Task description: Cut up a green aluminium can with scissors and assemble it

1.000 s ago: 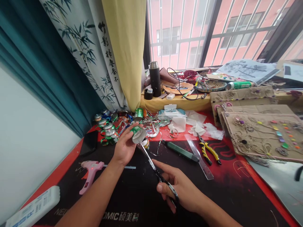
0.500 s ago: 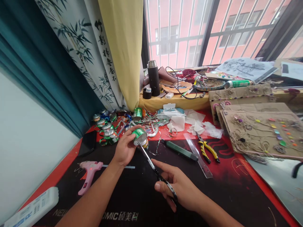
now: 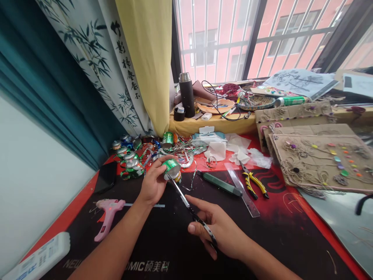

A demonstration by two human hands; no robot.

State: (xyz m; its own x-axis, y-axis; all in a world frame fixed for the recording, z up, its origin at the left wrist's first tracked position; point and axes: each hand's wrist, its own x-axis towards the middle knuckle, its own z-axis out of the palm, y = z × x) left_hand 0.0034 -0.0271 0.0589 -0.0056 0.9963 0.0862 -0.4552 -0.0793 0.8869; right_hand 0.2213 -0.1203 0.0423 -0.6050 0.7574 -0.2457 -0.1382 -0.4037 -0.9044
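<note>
- Some of the green can (image 3: 172, 167) is hidden by the left hand (image 3: 152, 184) gripping it above the mat (image 3: 163, 233)
- Right hand (image 3: 214, 221) grips scissors (image 3: 185, 202), tips hard to make out
- White bottle (image 3: 43, 253), cut off

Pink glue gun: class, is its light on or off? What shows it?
On: a red dot glows on the body of the pink glue gun. Its heat cannot be told.

A red table (image 3: 72, 213) bore a black lettered mat (image 3: 171, 237), where a pink plastic glue gun (image 3: 109, 213) and yellow-and-black pliers (image 3: 258, 184) lay.
</note>
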